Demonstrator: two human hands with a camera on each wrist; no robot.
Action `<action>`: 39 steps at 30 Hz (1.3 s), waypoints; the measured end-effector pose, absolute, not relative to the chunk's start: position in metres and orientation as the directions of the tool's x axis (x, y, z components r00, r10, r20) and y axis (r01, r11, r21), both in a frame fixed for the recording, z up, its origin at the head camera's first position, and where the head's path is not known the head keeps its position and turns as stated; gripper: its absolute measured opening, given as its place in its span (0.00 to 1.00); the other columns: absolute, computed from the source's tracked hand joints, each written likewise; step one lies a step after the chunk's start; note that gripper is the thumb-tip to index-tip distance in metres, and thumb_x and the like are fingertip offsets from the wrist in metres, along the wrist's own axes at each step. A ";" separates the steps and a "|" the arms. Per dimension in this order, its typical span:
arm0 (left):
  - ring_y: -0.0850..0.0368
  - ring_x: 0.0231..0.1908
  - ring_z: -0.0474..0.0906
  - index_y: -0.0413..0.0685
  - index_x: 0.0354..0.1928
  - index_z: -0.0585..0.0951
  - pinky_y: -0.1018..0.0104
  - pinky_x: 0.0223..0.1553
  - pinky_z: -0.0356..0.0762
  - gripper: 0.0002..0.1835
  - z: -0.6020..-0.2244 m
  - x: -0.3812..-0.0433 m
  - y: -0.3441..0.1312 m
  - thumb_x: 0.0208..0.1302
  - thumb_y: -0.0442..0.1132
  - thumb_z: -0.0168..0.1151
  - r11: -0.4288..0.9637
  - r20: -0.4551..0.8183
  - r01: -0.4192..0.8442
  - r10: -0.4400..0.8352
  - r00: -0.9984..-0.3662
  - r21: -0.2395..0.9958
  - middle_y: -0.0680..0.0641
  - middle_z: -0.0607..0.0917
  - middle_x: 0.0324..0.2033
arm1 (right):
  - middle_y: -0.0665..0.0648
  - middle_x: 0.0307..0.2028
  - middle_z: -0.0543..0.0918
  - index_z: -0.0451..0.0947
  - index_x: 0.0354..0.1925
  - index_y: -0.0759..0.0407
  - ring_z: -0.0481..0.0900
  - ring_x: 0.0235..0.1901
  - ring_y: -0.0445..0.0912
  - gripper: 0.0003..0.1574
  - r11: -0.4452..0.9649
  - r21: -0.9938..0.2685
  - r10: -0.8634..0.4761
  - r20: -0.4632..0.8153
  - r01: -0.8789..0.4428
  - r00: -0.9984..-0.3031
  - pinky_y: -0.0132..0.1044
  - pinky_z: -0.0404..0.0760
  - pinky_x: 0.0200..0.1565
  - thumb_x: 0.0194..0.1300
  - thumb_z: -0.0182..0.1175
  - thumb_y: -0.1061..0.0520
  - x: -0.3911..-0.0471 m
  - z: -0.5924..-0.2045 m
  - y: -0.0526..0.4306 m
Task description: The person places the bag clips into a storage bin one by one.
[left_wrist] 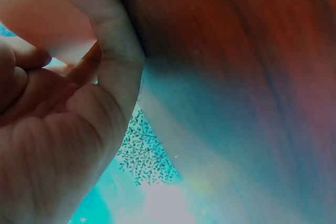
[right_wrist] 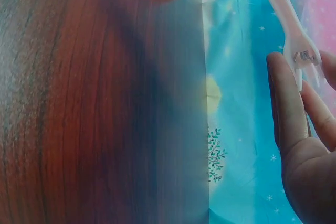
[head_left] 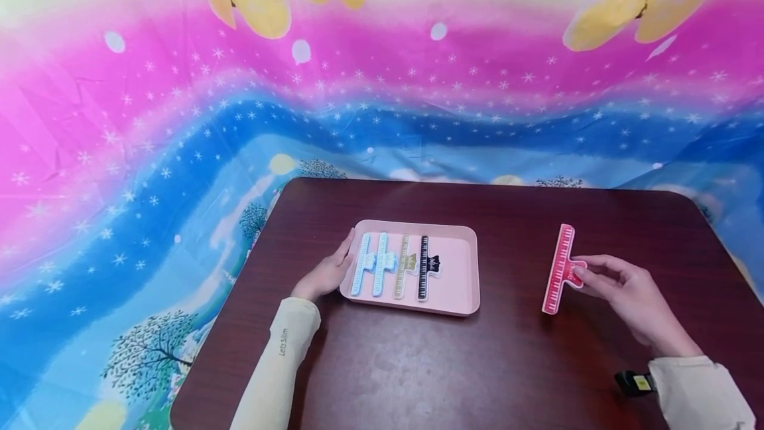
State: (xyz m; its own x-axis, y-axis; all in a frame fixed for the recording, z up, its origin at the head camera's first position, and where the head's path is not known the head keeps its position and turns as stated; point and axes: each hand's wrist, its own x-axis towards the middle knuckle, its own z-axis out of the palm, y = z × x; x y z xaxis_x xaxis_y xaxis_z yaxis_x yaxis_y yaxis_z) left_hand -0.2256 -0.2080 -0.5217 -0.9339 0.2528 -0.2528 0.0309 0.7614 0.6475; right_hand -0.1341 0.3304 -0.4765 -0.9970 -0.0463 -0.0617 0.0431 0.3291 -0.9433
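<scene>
My left hand (head_left: 327, 276) holds the left edge of a pink tray (head_left: 465, 264), its thumb (left_wrist: 110, 30) against the side in the left wrist view. Inside stand piano-key clips in a row: two light blue clips (head_left: 361, 271) (head_left: 382, 271), a gold clip (head_left: 402, 271) and a black clip (head_left: 424, 271). To the right of the tray, my right hand (head_left: 627, 294) pinches the handle of a red piano-key clip (head_left: 560, 271) between thumb and fingers. In the right wrist view that clip (right_wrist: 286, 14) is seen edge-on, above the tabletop.
The dark brown table (head_left: 388, 363) has rounded far corners. Behind it hangs a colourful cloth (head_left: 453, 125) with snowflakes and trees, also falling past the left edge. A black strap piece (head_left: 633, 383) sticks out at the right cuff.
</scene>
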 end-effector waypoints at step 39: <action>0.39 0.78 0.59 0.60 0.85 0.42 0.42 0.77 0.55 0.33 -0.520 -0.225 -0.208 0.85 0.47 0.37 0.757 -0.245 0.040 0.261 -0.934 0.652 0.45 0.51 0.83 | 0.63 0.52 0.86 0.74 0.65 0.76 0.90 0.40 0.38 0.33 0.351 -0.930 -0.133 -0.169 0.114 -0.977 0.31 0.87 0.46 0.73 0.66 0.53 -0.169 -0.463 0.256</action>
